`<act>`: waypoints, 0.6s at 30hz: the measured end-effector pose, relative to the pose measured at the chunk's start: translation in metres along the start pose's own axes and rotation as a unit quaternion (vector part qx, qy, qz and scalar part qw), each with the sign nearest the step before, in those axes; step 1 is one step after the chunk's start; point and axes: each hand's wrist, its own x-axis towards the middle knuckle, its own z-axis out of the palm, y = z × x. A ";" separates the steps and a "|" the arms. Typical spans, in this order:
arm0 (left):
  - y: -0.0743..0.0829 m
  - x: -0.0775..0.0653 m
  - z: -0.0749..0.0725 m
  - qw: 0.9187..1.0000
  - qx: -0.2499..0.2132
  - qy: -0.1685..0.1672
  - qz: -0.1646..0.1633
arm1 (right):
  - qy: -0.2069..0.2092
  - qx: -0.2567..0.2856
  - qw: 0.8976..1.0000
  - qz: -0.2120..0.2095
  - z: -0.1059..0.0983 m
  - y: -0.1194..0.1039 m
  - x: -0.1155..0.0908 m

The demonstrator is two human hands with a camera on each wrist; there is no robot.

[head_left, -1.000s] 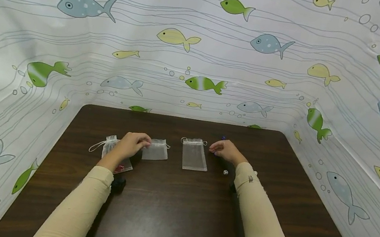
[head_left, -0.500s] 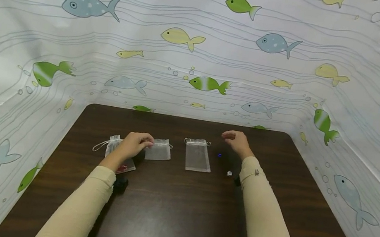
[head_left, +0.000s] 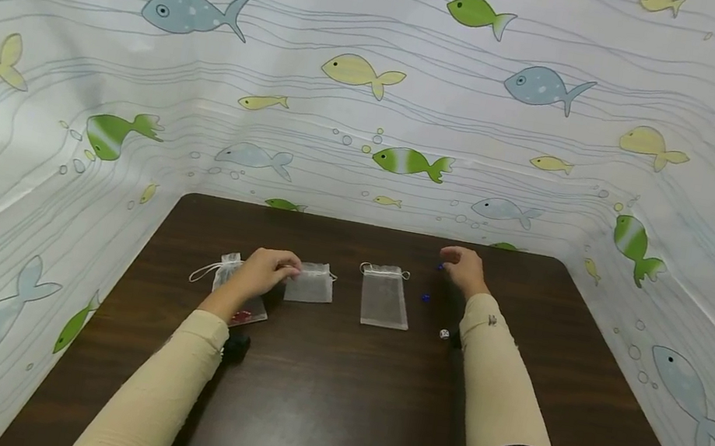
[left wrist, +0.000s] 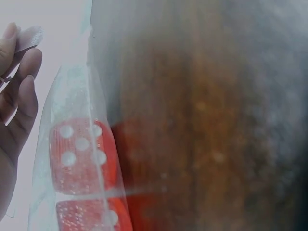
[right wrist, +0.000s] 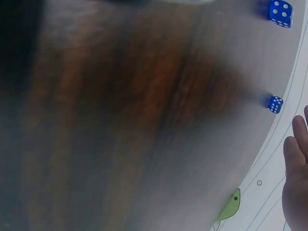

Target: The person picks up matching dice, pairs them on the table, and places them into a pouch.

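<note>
My left hand (head_left: 267,273) reaches over the left pouch. Its fingertips pinch the middle sheer white drawstring pouch (head_left: 311,285) near its top left. The left pouch (head_left: 258,309), partly behind the hand and wrist, holds red dice (left wrist: 82,154) that show through the mesh in the left wrist view. My right hand (head_left: 465,270) is over the back of the table, fingers extended and nothing in them. A blue die (head_left: 440,267) lies by its fingertips, another blue die (head_left: 425,297) nearer; both stand on the table in the right wrist view.
A third sheer pouch (head_left: 383,298) lies flat in the middle of the dark wood table (head_left: 296,418). A white die (head_left: 444,334) sits beside the right forearm. Behind and at both sides hangs a fish-print curtain (head_left: 422,92).
My right hand has moved from the nearer blue die toward the back of the table, uncovering that die. The left hand stays at the pouch. The whole head view has shifted slightly.
</note>
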 end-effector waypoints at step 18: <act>0.003 -0.002 -0.002 1.000 0.003 -0.003 -0.027 | -0.037 -0.073 0.997 -0.004 0.013 0.005 0.014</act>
